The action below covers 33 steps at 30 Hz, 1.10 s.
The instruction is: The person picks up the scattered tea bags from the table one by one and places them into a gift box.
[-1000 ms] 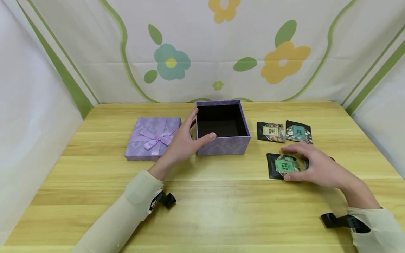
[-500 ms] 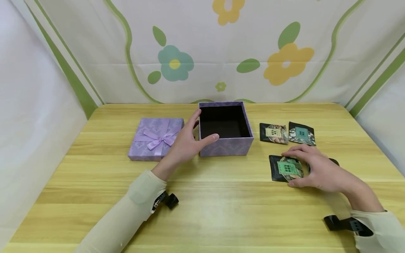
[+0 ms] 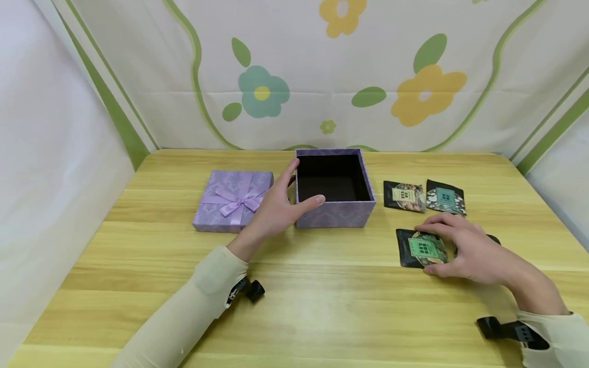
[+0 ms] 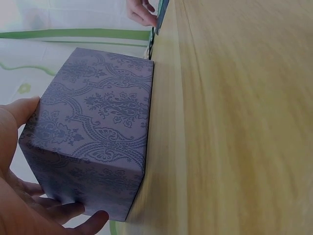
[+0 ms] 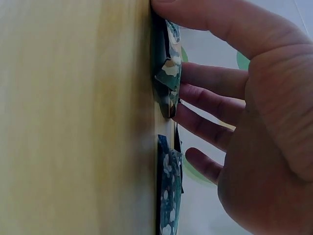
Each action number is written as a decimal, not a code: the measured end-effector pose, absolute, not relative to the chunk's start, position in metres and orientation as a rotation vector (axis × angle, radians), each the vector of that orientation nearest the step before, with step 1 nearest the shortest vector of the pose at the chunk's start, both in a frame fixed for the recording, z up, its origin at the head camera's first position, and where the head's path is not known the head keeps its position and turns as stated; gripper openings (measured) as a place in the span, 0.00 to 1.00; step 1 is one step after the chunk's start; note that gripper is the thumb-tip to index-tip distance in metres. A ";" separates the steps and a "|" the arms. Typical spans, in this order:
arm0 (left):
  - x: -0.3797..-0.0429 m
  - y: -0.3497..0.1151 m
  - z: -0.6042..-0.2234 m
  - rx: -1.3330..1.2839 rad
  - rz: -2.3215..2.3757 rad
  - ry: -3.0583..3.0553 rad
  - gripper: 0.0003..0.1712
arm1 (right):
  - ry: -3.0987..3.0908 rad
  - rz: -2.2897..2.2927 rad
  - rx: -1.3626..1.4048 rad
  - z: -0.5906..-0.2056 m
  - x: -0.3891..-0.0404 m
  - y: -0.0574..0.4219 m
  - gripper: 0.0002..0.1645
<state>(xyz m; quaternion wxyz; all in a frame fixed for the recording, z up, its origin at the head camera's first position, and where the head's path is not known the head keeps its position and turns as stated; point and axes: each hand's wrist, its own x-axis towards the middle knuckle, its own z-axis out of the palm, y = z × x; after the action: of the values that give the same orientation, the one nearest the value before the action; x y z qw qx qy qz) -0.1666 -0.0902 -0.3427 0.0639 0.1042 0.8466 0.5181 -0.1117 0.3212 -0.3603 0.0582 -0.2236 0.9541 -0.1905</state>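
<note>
My left hand (image 3: 276, 212) holds the near left corner of an open purple patterned box (image 3: 338, 214) with a black inside. Its thumb lies over the front rim, while the fingers spread along the left wall (image 4: 83, 183). At the right, my right hand (image 3: 483, 258) holds a flat black sachet with a green label (image 3: 423, 249) by its near and far edges. That sachet lies low over the table; in the right wrist view its crimped end (image 5: 168, 73) shows between thumb and fingers. Another dark packet (image 3: 494, 239) is mostly hidden behind the right hand.
The purple lid with a ribbon bow (image 3: 234, 202) lies left of the box, partly behind the left hand. Behind the right hand are a cream-labelled sachet (image 3: 405, 196) and a teal-labelled sachet (image 3: 445, 197). A flowered cloth (image 3: 322, 76) hangs along the table's far edge.
The head view has turned slightly, so everything appears further right. The right thumb has slid to the near edge of the green-labelled sachet. The left hand keeps its hold on the box.
</note>
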 end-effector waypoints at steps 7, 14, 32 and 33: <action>-0.167 -0.089 -0.343 0.312 1.561 2.548 0.61 | 2.931 -0.519 -0.699 -0.359 -0.112 0.320 0.47; -0.167 -0.089 -0.343 0.313 1.562 2.547 0.61 | 2.947 -0.536 -0.722 -0.359 -0.113 0.317 0.44; -0.168 -0.090 -0.343 0.330 1.552 2.560 0.62 | 2.997 -0.716 -0.763 -0.339 -0.123 0.301 0.47; -0.167 -0.090 -0.343 0.331 1.553 2.562 0.62 | 3.001 -0.723 -0.754 -0.337 -0.124 0.300 0.46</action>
<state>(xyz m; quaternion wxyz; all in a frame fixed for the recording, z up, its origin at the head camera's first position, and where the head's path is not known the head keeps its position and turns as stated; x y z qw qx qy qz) -0.1673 -0.0901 -0.3431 0.0635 0.1095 0.8483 0.5142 -0.1236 0.3000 -0.3367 -0.0181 -0.2373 0.9442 -0.2276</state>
